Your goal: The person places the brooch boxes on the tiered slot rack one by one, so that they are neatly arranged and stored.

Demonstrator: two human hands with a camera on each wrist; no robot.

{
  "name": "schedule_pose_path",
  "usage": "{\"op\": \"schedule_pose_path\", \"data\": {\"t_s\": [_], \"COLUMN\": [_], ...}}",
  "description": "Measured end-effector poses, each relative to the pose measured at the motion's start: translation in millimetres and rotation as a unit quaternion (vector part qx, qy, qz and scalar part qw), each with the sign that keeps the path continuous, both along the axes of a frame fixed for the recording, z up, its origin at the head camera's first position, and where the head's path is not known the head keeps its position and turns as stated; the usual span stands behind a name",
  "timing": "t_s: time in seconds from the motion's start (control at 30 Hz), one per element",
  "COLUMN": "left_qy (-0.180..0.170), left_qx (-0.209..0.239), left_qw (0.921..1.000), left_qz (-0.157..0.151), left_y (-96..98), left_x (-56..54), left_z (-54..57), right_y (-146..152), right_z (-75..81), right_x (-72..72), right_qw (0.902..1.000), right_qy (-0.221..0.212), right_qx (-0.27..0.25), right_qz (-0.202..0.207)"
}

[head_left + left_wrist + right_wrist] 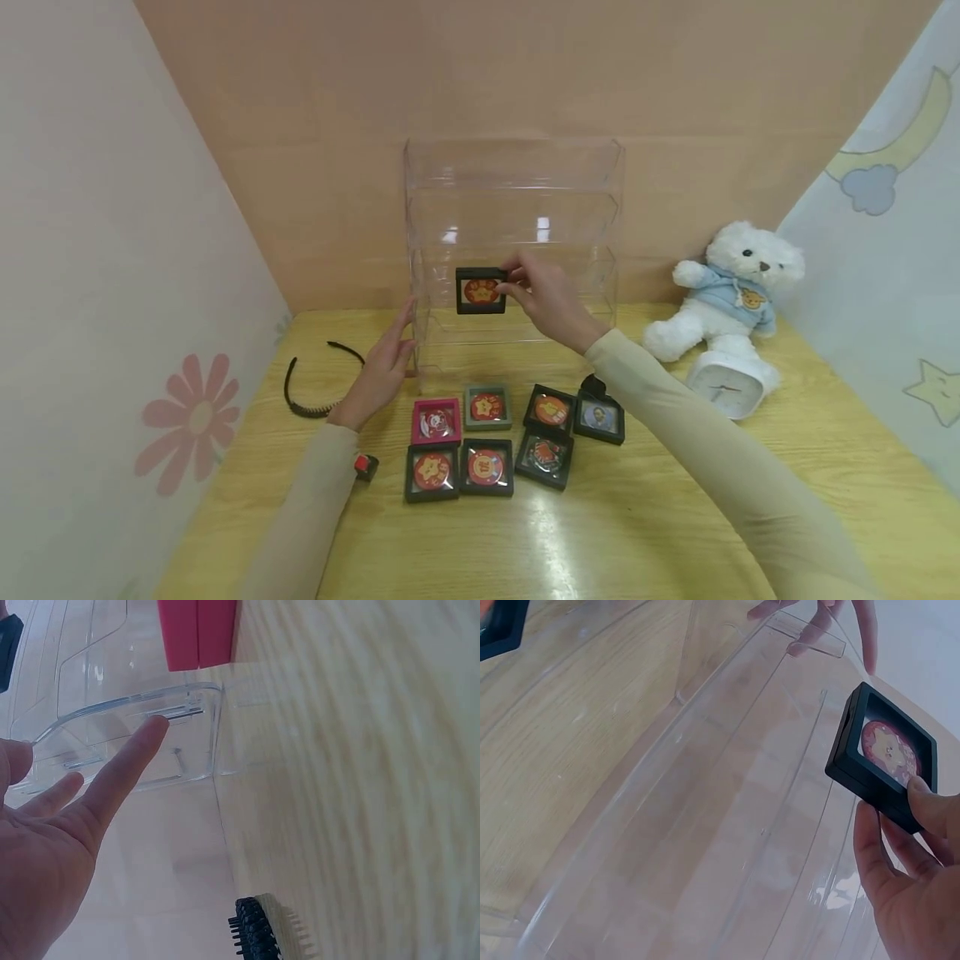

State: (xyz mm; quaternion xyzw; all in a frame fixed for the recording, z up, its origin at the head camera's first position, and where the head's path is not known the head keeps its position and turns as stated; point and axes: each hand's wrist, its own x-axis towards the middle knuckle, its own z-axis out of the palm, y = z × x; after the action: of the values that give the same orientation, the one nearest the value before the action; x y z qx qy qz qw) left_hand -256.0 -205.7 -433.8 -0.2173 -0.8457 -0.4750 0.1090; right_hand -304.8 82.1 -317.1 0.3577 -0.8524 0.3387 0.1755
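My right hand (551,298) pinches a small black display frame (480,305) by its right side, thumb in front and fingers behind. Inside the frame is a red disc with a yellow star, also visible in the right wrist view. The frame is held up before the clear tiered rack (517,215), around its middle tiers. My left hand (381,367) touches the left side of that rack with extended fingers, seen also in the left wrist view, where the palm (45,862) faces the clear panel.
Several framed discs lie before the rack, among them a pink frame (437,421) and a grey-green frame (487,407). A black headband (307,410) and a red-topped small item (365,466) lie left. At right are a white teddy bear (723,287) and a white clock (726,386).
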Motion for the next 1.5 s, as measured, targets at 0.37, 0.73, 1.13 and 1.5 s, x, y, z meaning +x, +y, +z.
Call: {"op": "schedule_pose_path", "data": {"t_s": [0.37, 0.73, 1.13, 1.5], "left_qy": [0.01, 0.013, 0.016, 0.023], "left_qx": [-0.024, -0.03, -0.03, -0.03], "left_qw": [0.9997, 0.9994, 0.9993, 0.9992], "left_qz": [0.006, 0.013, 0.015, 0.012], "left_y": [7.0, 9.2, 11.7, 15.4], "left_x": [-0.6, -1.3, -2.4, -3.4], "left_z": [3.5, 3.5, 4.0, 3.4], "right_y": [-8, -15, -20, -27], "right_z": [5.0, 11.0, 14.4, 6.6], "right_x": [-9.0, -19.4, -32.0, -43.1], "right_qw": [0.9997, 0.9979, 0.9972, 0.9967], "right_qy": [0.002, -0.038, -0.022, -0.039], "right_qx": [-0.02, -0.045, -0.058, -0.056], "right_qz": [-0.012, -0.027, -0.042, -0.043]}}
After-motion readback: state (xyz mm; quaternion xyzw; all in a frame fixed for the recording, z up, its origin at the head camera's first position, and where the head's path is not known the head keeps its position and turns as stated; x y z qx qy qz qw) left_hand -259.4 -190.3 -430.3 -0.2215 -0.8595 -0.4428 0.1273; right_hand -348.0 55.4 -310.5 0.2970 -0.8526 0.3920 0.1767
